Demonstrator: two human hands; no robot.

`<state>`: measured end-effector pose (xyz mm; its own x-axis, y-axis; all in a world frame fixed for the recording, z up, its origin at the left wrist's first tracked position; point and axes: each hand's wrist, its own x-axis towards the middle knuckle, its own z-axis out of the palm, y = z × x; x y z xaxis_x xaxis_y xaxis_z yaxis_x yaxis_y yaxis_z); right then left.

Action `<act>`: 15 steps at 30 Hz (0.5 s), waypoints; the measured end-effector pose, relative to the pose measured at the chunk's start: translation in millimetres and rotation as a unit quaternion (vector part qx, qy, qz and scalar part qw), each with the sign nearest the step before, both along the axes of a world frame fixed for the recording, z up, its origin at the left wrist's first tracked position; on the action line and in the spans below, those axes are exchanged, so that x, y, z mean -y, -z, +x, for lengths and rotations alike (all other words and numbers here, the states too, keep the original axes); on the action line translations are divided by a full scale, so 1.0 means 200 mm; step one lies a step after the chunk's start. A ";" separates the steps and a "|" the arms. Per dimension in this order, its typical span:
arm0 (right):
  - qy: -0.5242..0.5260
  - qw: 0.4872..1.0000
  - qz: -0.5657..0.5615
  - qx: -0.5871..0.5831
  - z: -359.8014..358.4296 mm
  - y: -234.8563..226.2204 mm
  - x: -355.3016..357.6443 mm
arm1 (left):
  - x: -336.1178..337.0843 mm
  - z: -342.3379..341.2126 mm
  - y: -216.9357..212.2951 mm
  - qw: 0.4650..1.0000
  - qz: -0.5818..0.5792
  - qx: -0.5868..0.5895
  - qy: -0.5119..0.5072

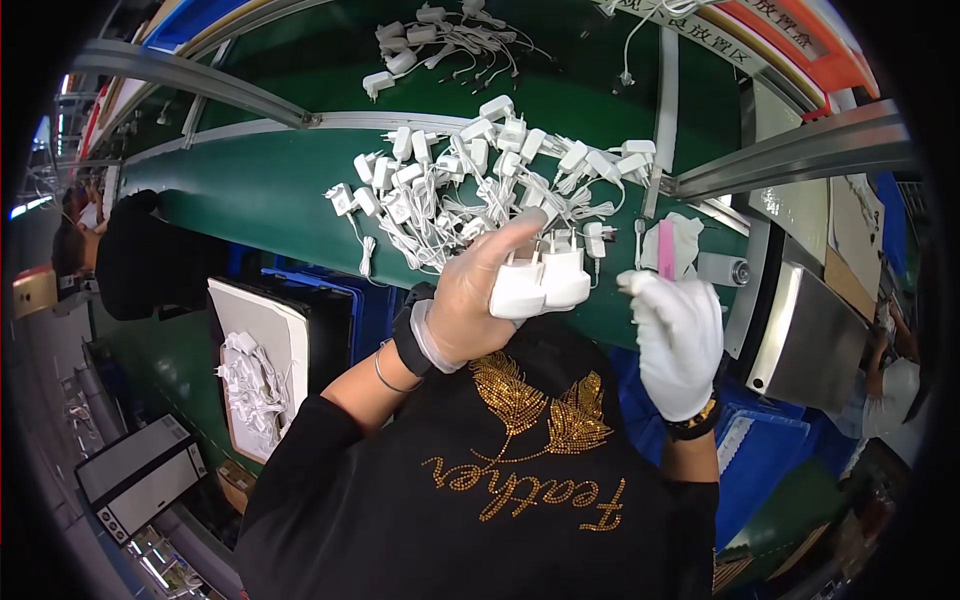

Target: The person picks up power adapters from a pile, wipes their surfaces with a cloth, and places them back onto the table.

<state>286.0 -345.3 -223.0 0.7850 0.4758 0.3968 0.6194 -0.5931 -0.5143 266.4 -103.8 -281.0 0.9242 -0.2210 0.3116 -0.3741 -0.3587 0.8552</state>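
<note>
My left hand [470,295], in a thin clear glove, is closed round white plug-in power adapters [540,285], at least two side by side, with their pins pointing away from me. To the right is my right hand [678,345] in a white cloth glove, apart from the adapters. Its fingers are bent and pressed together; whether anything small is between them is hidden. Just beyond the left hand lies a large heap of white adapters with bundled cables [440,190]. Past the right hand, a pink strip-like thing [666,248] rests on a white cloth [685,240].
A cylindrical container [722,269] lies on the right of the green bench [250,180]. More adapters [430,45] lie beyond a pale rail. Metal frame bars [800,150] cross both sides. At lower left, a tray [300,350] holds bundled white cables. Blue crates [760,450] stand below right.
</note>
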 end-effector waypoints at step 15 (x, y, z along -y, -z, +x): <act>-0.042 0.998 0.036 0.027 -0.02 -0.01 -0.05 | 0.03 -0.02 -0.09 0.997 0.015 0.078 -0.015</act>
